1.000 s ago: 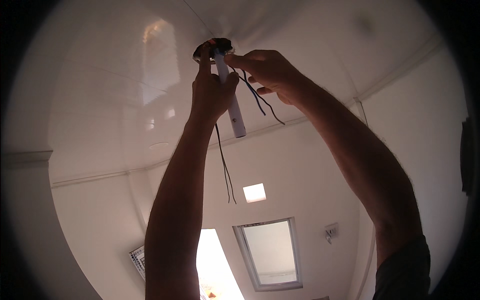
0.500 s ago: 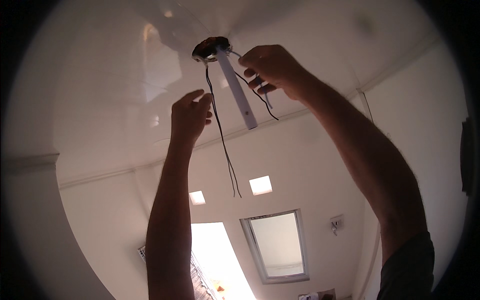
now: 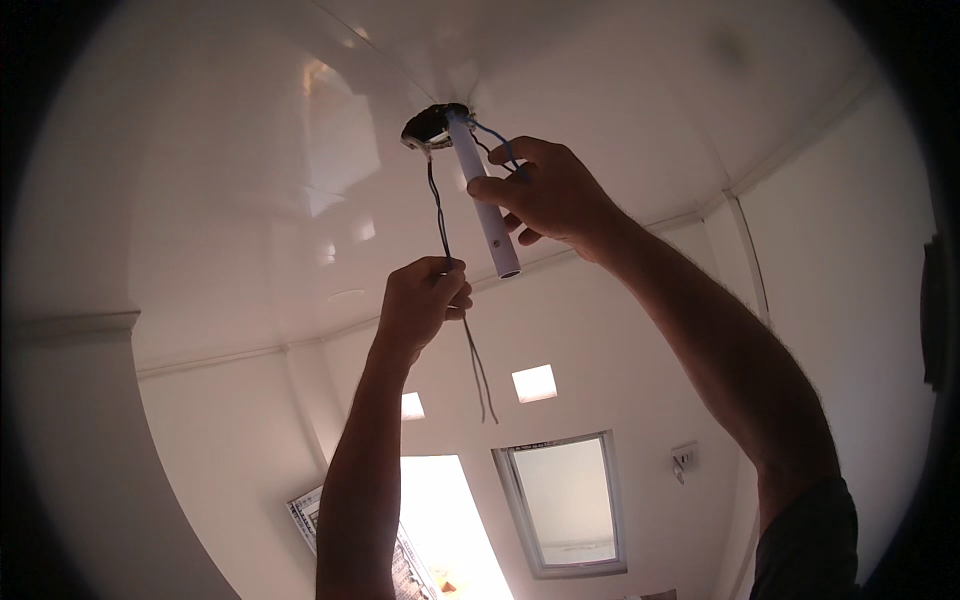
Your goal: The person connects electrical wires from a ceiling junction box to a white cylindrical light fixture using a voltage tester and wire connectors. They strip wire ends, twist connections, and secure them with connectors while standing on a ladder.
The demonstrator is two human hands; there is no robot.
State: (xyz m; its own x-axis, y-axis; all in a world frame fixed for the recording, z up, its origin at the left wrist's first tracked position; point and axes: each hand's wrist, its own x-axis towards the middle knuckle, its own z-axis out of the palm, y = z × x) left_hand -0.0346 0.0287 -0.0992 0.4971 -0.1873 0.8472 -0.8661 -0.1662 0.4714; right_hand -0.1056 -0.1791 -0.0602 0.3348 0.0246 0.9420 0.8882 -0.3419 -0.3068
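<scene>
A white pipe [image 3: 492, 225] hangs slanting from a dark round hole [image 3: 424, 127] in the ceiling. My right hand [image 3: 545, 195] has its thumb across the front of the pipe and its other fingers at the pipe's right side. A blue wire [image 3: 497, 134] loops from the hole down into this hand; its far end is hidden. Left of the pipe, a pair of dark wires [image 3: 438, 205] comes down from the hole. My left hand [image 3: 425, 300] pinches these wires partway along, and their loose ends [image 3: 483, 385] dangle below my fingers.
Glossy white ceiling [image 3: 240, 200] surrounds the hole. Lower down, the far wall has a framed window or mirror [image 3: 560, 500], small bright square openings [image 3: 534, 383], a bright doorway-like opening [image 3: 450, 510] and a wall socket with a plug [image 3: 683, 460].
My left hand has moved right and closed on the dark wires. My right hand has come down and left onto the pipe. The whole view has shifted slightly.
</scene>
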